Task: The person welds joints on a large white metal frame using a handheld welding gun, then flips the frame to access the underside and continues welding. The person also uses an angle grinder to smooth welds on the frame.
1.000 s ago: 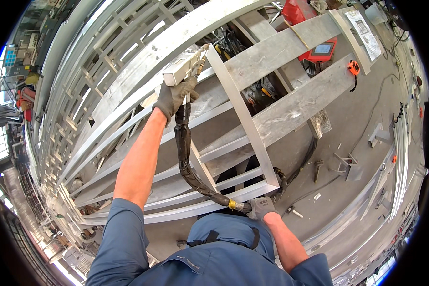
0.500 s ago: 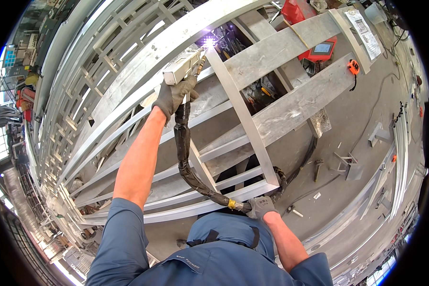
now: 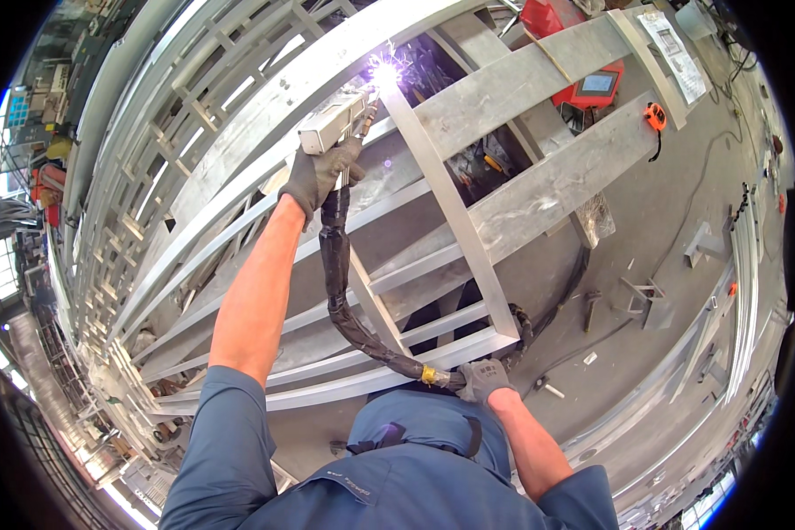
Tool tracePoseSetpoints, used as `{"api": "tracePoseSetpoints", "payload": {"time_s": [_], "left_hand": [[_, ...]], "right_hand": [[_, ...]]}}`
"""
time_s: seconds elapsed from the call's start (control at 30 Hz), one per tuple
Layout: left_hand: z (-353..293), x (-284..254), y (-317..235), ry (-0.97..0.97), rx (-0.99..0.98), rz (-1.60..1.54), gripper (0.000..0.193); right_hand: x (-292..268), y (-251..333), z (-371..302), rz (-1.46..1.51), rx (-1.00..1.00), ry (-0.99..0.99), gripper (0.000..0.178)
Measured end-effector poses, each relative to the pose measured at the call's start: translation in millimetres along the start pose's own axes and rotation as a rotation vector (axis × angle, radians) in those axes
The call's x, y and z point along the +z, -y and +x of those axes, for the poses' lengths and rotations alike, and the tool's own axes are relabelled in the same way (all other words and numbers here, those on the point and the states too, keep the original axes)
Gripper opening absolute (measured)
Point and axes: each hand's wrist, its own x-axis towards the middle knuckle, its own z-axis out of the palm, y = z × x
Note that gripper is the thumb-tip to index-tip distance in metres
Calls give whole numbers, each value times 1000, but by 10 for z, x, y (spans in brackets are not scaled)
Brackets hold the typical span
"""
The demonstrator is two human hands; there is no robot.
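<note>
"Where was the tool?"

"The pale, box-shaped welding torch [image 3: 331, 128] was at the far side, left of centre. The left hand [image 3: 321, 172], in a dark grey glove, was wrapped firmly around its handle."

"And its tip?"

"A violet-white spark [image 3: 384, 74] flared there, at the far end of a flat silver metal bar [image 3: 450, 203] in the frame. The glare hid the exact contact."

"What about the right hand [image 3: 486, 381]?"

"Gloved in lighter grey, it was on the near side, curled on the thick black-wrapped cable [image 3: 336, 265], just right of a yellow band [image 3: 431, 376]. Its fingertips were partly hidden. The cable curved from there up to the torch."

"Anything farther right?"

"An orange tape measure [image 3: 654, 116] sat on a wide grey metal plank [image 3: 574, 177], near a red machine with a small screen [image 3: 596, 84]."
</note>
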Motion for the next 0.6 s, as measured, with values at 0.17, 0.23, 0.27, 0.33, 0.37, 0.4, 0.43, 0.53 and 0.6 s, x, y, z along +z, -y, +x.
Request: {"api": "tracePoseSetpoints", "payload": {"time_s": [0.17, 0.23, 0.27, 0.33, 0.37, 0.4, 0.43, 0.53, 0.6], "left_hand": [[-30, -20, -12, 6, 7, -12, 49], [-43, -26, 6, 22, -12, -40, 48], [-48, -18, 4, 17, -11, -47, 47], [-61, 2, -5, 8, -9, -62, 47], [-73, 4, -9, 0, -37, -61, 46], [-90, 6, -13, -7, -64, -61, 46], [-99, 7, -16, -15, -91, -60, 45], [-48, -102, 105, 107, -77, -175, 41], [-118, -10, 28, 27, -66, -105, 38]], "right_hand": [[34, 19, -4, -5, -12, -2, 50], [37, 25, -1, -11, -12, 10, 50], [23, 29, -1, -16, -9, 18, 50], [23, 33, -6, -21, -11, 19, 50], [27, 25, -12, -21, -14, 13, 50], [34, 20, -16, -22, -17, 6, 50], [41, 19, -16, -23, -21, 3, 50], [75, 6, -22, -29, -35, -8, 51], [109, -1, -17, -25, -42, -11, 51]]}}
